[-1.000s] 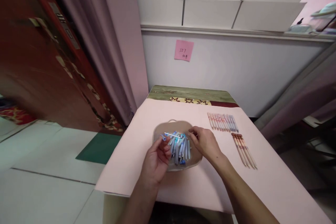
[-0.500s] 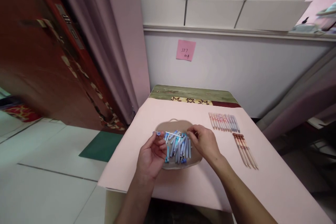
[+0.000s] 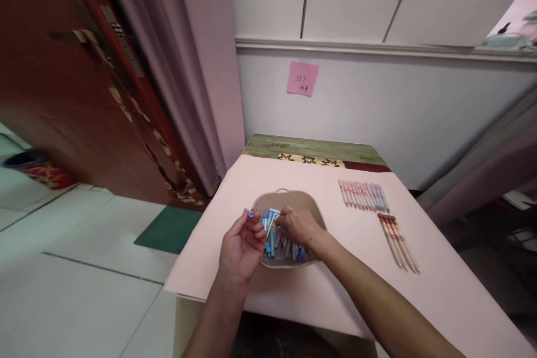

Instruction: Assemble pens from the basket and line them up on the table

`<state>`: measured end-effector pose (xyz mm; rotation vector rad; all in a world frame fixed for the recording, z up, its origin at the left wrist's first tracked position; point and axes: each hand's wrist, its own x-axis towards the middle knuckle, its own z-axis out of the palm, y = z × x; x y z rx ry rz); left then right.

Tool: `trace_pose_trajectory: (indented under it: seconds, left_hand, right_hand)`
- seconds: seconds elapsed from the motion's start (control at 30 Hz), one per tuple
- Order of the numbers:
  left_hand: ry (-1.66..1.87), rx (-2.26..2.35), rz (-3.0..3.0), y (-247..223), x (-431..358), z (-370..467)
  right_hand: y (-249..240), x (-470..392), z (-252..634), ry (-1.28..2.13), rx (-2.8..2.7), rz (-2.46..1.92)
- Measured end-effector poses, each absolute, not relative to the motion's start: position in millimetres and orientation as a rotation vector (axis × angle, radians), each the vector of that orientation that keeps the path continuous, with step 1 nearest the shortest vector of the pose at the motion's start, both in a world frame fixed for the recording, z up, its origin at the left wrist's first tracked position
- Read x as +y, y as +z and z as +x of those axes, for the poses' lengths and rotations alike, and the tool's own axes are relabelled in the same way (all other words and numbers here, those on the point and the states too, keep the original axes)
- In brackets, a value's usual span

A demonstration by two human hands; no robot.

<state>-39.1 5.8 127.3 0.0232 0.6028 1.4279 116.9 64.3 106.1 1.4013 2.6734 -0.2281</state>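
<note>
My left hand (image 3: pixel 242 245) is closed, palm up, at the left rim of a beige basket (image 3: pixel 316 207). Thumb and forefinger pinch a small lavender-blue pen tube (image 3: pixel 250 213), its open round end facing me. My right hand (image 3: pixel 298 225) reaches over the basket, fingers bent down among loose pen parts (image 3: pixel 271 240). Whether it grips one of them is hidden by the hand. Those parts are blue, turquoise and grey-lavender barrels and caps. A thin white pen refill (image 3: pixel 271 224) lies among them, just left of my right fingertips.
On the pink-covered table (image 3: pixel 335 285), a row of pale patterned pens (image 3: pixel 364 196) lies at the right. Nearer me are several brown-ended pens (image 3: pixel 398 243) side by side. A pink note (image 3: pixel 302 79) sticks to the wall behind. A red-brown door (image 3: pixel 54 95) stands left.
My right hand has moved left and down into the basket, over the pen parts. The left hand keeps the pen tube almost in place. The view has shifted slightly.
</note>
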Motion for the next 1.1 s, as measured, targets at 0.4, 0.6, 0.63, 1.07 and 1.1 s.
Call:
trace_pose_trajectory:
  seconds: [0.4,0.6,0.63,1.07,1.1]
  left_hand:
    - [1.43,0.586,-0.006,129,9,-46]
    - [1.452,0.598,-0.005,128,8,-55]
    - [1.451,0.6,-0.008,128,8,-55]
    - [1.42,0.599,-0.002,125,12,-52]
    - [1.425,0.603,-0.012,125,12,-52]
  right_hand:
    - [107,75,99,-0.237,2.676,1.475]
    - [96,84,96,-0.237,2.581,1.541]
    - [97,85,99,-0.24,2.559,1.551]
    - [87,100,96,-0.254,2.488,1.774]
    - [85,102,93,-0.256,2.489,1.773]
